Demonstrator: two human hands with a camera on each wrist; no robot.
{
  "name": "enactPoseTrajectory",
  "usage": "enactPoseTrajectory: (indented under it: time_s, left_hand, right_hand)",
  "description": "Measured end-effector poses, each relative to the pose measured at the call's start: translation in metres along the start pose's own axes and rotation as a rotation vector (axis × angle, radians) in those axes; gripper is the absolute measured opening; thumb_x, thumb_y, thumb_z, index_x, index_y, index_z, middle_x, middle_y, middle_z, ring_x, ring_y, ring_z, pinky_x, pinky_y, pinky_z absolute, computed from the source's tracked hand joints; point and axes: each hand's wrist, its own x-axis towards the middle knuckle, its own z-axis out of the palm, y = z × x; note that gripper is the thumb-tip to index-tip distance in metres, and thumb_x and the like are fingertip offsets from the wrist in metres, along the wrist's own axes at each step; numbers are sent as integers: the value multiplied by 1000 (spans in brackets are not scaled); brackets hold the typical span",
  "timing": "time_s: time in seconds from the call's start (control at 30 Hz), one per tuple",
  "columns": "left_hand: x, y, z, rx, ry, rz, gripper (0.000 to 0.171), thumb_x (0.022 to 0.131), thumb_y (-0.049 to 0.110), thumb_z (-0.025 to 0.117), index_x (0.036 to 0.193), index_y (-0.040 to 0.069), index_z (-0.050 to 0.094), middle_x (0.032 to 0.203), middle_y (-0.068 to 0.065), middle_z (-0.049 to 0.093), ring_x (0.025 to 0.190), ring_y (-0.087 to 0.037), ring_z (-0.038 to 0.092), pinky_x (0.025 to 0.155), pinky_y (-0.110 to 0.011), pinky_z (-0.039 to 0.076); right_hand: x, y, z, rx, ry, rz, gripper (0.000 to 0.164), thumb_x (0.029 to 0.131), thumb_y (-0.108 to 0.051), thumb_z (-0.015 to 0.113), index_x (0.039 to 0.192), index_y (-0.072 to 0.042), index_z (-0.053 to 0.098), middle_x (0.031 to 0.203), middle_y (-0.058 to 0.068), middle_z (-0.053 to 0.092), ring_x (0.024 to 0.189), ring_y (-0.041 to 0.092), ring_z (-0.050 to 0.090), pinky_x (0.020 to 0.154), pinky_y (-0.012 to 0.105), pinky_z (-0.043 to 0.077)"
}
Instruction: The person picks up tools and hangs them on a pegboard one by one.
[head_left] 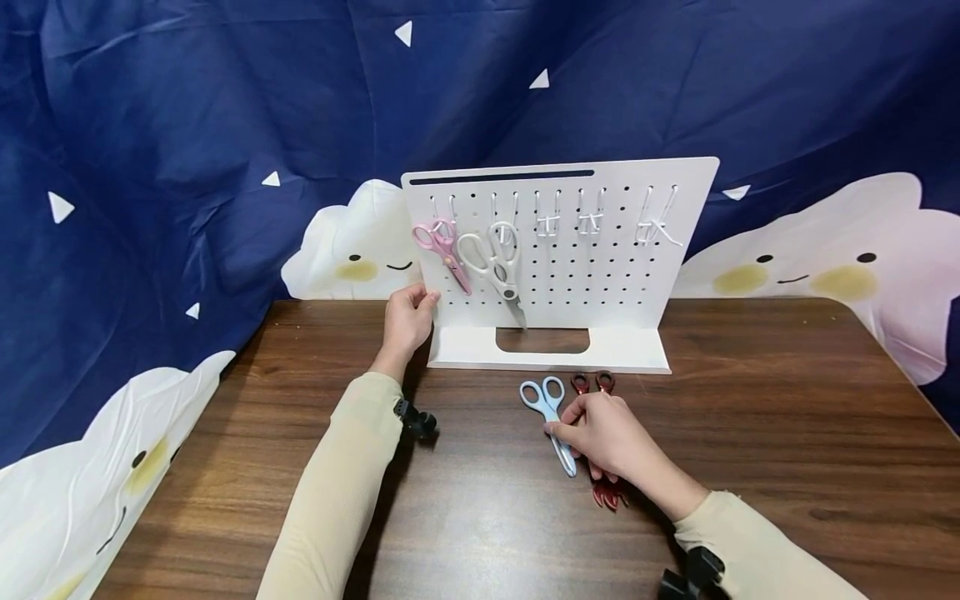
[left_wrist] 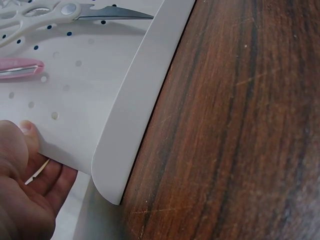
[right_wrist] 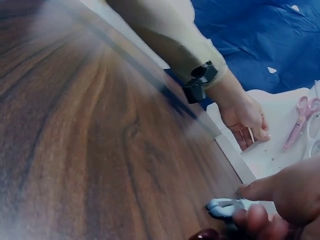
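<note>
My left hand (head_left: 408,321) grips the left edge of a white pegboard stand (head_left: 547,318), thumb in front and the other fingers behind, as the left wrist view shows. With thumb and fingers my right hand (head_left: 603,429) pinches a pair of light blue scissors (head_left: 561,446) near the middle, handles toward the board. Dark red scissors (head_left: 609,497) lie on the table under that hand, which hides their middle. On the board's left side hang pink scissors (head_left: 454,268) and, beside them, white kitchen scissors (head_left: 511,291).
White wire hooks (head_left: 547,223) hold nothing at the board's middle and right. The stand's base (head_left: 630,358) sits on a brown wooden table (head_left: 787,400). Behind it hangs a blue curtain (head_left: 487,92) with clouds.
</note>
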Motion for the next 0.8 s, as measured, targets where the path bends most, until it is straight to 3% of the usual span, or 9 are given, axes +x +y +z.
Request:
enactPoseTrajectory:
  time_s: [0.13,0.37,0.57,0.8]
  left_hand:
    - [0,-1,0,3,0,-2,28,109,20,65,98,-4,75,102,-23,74,93,-26,56,88,-39,44]
    - [0,1,0,-10,2,6,28,109,19,66,97,-5,74,102,-24,74,94,-28,56,88,-39,44]
    - [1,0,1,-10,3,14,28,109,18,66,95,-5,73,98,-25,72,91,-27,54,84,-35,41]
    - [1,-2,0,-14,-3,14,28,109,18,65,96,-5,73,100,-27,72,91,-26,53,84,-35,41]
  right_hand:
    - [0,-2,4,-105,45,-36,24,94,-23,83,79,-11,68,44,-4,55,29,5,48,36,32,46]
    - [1,-1,3,-167,60,-95,26,89,-21,82,68,-15,66,45,-8,54,34,4,50,41,29,45]
    - [0,-3,2,-227,82,-119,23,83,-23,82,68,-17,66,59,-8,59,60,12,52,59,32,44]
    - [-5,-9,3,-241,104,-104,22,85,-19,84,72,-18,66,65,-8,61,62,11,52,61,30,43]
